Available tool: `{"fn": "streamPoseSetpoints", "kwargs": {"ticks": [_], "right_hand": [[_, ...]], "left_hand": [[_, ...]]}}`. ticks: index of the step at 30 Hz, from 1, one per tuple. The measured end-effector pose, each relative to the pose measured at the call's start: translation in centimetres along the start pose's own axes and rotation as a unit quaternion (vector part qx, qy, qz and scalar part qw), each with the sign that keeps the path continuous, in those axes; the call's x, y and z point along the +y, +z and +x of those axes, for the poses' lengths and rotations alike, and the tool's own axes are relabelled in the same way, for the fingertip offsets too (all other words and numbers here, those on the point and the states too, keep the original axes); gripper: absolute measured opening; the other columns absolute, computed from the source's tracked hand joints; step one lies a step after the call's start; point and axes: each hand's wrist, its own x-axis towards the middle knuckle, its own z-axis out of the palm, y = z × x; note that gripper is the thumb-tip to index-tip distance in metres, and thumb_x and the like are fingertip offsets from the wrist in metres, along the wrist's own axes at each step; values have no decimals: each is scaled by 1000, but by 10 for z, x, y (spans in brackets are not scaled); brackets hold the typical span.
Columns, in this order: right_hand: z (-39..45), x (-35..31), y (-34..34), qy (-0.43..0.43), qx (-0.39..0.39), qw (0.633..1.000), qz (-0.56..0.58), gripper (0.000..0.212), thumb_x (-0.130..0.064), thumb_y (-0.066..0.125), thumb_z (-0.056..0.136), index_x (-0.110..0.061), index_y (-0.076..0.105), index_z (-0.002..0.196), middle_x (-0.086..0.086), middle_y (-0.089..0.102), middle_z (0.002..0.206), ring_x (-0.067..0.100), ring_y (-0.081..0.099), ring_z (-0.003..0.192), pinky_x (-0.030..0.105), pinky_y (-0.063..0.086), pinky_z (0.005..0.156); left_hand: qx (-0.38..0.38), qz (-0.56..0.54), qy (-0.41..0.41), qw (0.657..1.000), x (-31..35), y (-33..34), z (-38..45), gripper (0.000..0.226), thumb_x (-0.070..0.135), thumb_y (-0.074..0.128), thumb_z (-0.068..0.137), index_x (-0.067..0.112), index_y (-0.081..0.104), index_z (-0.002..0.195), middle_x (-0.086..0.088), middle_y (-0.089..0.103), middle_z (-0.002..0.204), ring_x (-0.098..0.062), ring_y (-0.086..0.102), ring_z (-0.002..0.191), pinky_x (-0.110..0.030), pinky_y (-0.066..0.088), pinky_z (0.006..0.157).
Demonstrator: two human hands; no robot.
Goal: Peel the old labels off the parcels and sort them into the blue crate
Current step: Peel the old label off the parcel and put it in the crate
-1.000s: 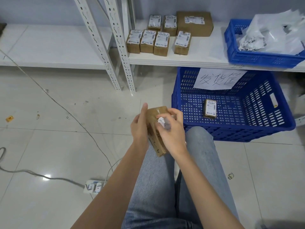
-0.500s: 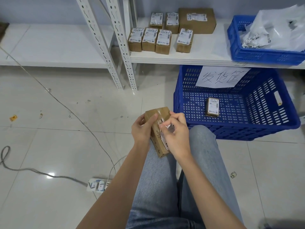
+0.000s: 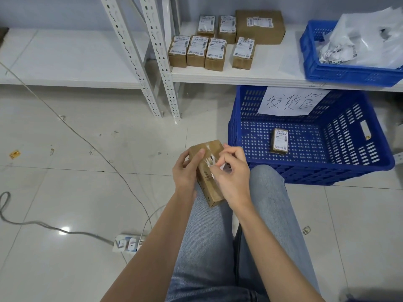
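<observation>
Peeling is proceeding: I am watching the left hand (image 3: pixel 185 173) gripping one parcel (image 3: pixel 208 171), the right hand (image 3: pixel 232 171) pinching its label (image 3: pixel 212 160); one box (image 3: pixel 279 141) is lying in the blue crate (image 3: pixel 327 171), seven are waiting on the shelf (image 3: pixel 272 71).

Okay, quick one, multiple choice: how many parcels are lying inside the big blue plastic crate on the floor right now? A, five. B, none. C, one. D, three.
C: a single small brown cardboard parcel with a white label lies on the perforated bottom of the big blue plastic crate on the floor; nothing else lies inside it, and a white paper sign hangs over its far wall.
</observation>
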Motion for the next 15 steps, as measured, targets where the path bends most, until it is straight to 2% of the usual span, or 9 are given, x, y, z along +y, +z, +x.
{"fn": "streamPoseSetpoints", "kwargs": {"ticks": [3, 6, 8, 10, 11, 13, 15], "right_hand": [[2, 0, -3, 26, 24, 998, 45, 22, 2, 70, 77, -12, 64, 62, -8, 54, 108, 4, 52, 118, 38, 45, 102], [-1, -1, -5, 42, 60, 994, 84, 14, 3, 67, 82, -9, 73, 77, -6, 59, 112, 8, 53, 122, 40, 46, 103], [-3, -4, -6, 54, 62, 989, 125, 29, 8, 61, 84, -12, 71, 102, -8, 63, 110, 4, 51, 126, 33, 44, 106], [1, -6, -10, 77, 54, 979, 182, 56, 8, 58, 86, -25, 53, 130, -9, 65, 114, 2, 52, 124, 24, 43, 105], [4, -7, -12, 88, 50, 977, 185, 61, 7, 58, 86, -29, 48, 134, -8, 63, 119, 2, 52, 124, 21, 43, 103], [8, -9, -11, 79, 45, 990, 111, 51, 4, 56, 87, -25, 53, 129, -10, 55, 130, 1, 48, 126, 17, 41, 102], [8, -8, -7, 49, 49, 998, -4, 37, 2, 51, 90, -20, 62, 118, -10, 50, 129, 3, 45, 124, 16, 38, 101]], "left_hand": [[-2, 10, 9, 1000, 0, 1, 1, 40, 18, 78, 83, 7, 65, 119, -13, 71, 98, -19, 67, 81, -29, 58, 73], [-3, 8, 11, 1000, 1, 4, 0, 41, 17, 79, 81, 9, 66, 119, -14, 72, 105, -20, 68, 85, -31, 57, 78], [4, -9, 5, 1000, 0, 6, 1, 43, 16, 80, 81, 10, 66, 121, -13, 72, 110, -20, 69, 89, -30, 58, 81], [15, -23, 0, 1000, 0, 6, 0, 42, 14, 78, 83, 9, 65, 122, -13, 71, 112, -18, 70, 87, -27, 59, 77], [22, -26, 2, 999, 0, 6, 0, 41, 14, 76, 84, 9, 64, 123, -12, 71, 112, -17, 69, 84, -24, 59, 73], [32, -26, 3, 999, 0, 7, -1, 39, 15, 75, 85, 11, 63, 122, -10, 70, 110, -14, 67, 81, -20, 58, 65], [42, -24, 5, 999, 2, 8, -2, 36, 16, 73, 86, 14, 63, 120, -5, 69, 105, -12, 66, 80, -19, 54, 61]]}}
